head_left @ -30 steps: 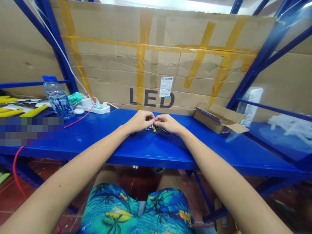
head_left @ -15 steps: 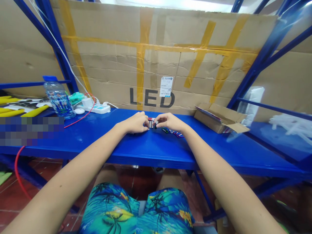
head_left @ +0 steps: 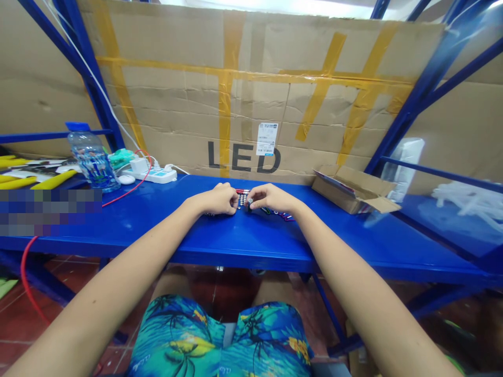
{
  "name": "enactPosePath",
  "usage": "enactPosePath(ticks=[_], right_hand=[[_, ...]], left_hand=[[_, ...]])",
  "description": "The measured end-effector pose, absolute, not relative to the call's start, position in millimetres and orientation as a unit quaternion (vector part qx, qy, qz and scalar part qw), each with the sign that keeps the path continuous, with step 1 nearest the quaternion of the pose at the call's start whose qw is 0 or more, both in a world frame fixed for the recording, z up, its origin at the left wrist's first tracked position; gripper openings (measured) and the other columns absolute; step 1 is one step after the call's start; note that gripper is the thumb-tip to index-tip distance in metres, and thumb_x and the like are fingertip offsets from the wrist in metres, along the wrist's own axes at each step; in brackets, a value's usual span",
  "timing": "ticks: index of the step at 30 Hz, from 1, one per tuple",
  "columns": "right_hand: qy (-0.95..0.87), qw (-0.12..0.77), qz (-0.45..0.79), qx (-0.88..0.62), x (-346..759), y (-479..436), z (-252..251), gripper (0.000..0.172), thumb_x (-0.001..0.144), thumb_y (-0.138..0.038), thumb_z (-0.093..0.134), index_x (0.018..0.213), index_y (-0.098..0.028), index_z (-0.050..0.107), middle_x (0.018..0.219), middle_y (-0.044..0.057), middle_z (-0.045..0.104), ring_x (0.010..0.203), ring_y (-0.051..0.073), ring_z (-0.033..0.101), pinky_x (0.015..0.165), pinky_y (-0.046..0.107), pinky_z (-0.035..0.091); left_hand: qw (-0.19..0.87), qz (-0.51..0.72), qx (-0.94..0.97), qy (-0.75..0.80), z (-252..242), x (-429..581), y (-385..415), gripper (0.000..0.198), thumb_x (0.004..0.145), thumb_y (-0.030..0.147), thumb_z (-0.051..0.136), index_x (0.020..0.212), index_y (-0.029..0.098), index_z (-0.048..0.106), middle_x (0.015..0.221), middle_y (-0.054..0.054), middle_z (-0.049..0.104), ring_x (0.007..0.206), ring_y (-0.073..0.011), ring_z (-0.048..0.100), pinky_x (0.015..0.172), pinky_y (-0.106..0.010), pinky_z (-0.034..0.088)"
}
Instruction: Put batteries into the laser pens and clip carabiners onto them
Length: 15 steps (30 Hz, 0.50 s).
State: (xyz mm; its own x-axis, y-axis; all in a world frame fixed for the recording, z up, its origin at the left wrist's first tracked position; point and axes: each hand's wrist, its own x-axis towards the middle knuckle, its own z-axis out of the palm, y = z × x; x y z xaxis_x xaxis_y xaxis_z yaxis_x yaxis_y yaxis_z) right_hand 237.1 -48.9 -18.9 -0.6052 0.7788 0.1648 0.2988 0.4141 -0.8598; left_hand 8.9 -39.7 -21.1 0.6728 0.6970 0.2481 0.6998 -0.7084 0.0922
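Observation:
My left hand (head_left: 220, 200) rests on the blue table with its fingers curled and pressed together. Whatever its fingertips hold, if anything, is hidden. Facing it, my right hand (head_left: 273, 198) pinches a small dark piece with a silvery end (head_left: 250, 203) between thumb and fingers. Between the hands lie rows of small, round, silvery pieces (head_left: 242, 199), too small to name. Just behind them is a red and silver strip-like item (head_left: 242, 191), partly covered by the hands. Several coloured wire-like loops (head_left: 283, 215) lie under and beside my right wrist.
On the left stand a plastic bottle (head_left: 92, 162), a white power strip (head_left: 159, 175) and yellow-handled items (head_left: 55, 179). A red cable (head_left: 131, 187) crosses the table there. An open cardboard box (head_left: 341, 196) sits at the right. Behind rises a large cardboard sheet (head_left: 176, 115).
My right hand has shifted slightly left and lower, tilting the small dark piece down toward the silvery rows. My left hand stays almost where it was. The view has moved very slightly.

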Motion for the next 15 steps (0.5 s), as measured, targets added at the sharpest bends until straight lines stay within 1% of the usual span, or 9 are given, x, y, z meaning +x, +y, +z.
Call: enactPosePath(ticks=[2,4,8,11,15], right_hand=[[-0.792,0.283,0.421,-0.339,237,-50,-18,0.02,0.063,-0.02,0.078,0.081,-0.018,0.071,0.08,0.001,0.073,0.08,0.017,0.067,0.081,0.033,0.052],[-0.794,0.282,0.417,-0.341,237,-50,-18,0.019,0.064,-0.019,0.077,0.082,-0.018,0.071,0.082,0.001,0.073,0.08,0.017,0.067,0.082,0.033,0.052],[-0.791,0.289,0.409,-0.352,238,-49,-20,0.017,0.066,-0.02,0.075,0.083,-0.018,0.071,0.08,0.002,0.074,0.078,0.018,0.068,0.081,0.033,0.053],[-0.794,0.289,0.399,-0.356,238,-47,-21,0.016,0.068,-0.021,0.075,0.083,-0.018,0.071,0.077,0.002,0.073,0.074,0.017,0.066,0.077,0.031,0.052],[-0.801,0.288,0.386,-0.355,238,-48,-20,0.014,0.069,-0.022,0.074,0.081,-0.016,0.07,0.075,0.002,0.072,0.073,0.017,0.065,0.074,0.031,0.051]], left_hand=[[0.004,-0.148,-0.916,-0.373,-17,9,-43,0.008,0.068,0.025,0.069,0.073,0.022,0.075,0.079,-0.006,0.065,0.08,-0.0211,0.056,0.067,-0.027,0.043],[-0.006,-0.181,-0.917,-0.356,-12,11,-46,0.006,0.071,0.023,0.068,0.073,0.02,0.072,0.076,-0.005,0.067,0.076,-0.0194,0.058,0.065,-0.027,0.043],[-0.057,-0.273,-0.908,-0.311,-7,18,-52,0.011,0.079,0.021,0.062,0.086,0.016,0.07,0.074,-0.002,0.069,0.067,-0.0143,0.06,0.063,-0.026,0.044],[-0.044,-0.304,-0.909,-0.28,-9,24,-54,0.012,0.082,0.019,0.06,0.088,0.016,0.07,0.074,-0.002,0.07,0.067,-0.0135,0.061,0.064,-0.026,0.045],[-0.019,-0.313,-0.912,-0.264,-13,27,-54,0.013,0.083,0.019,0.06,0.091,0.016,0.07,0.076,-0.003,0.07,0.067,-0.0141,0.062,0.065,-0.026,0.046]])
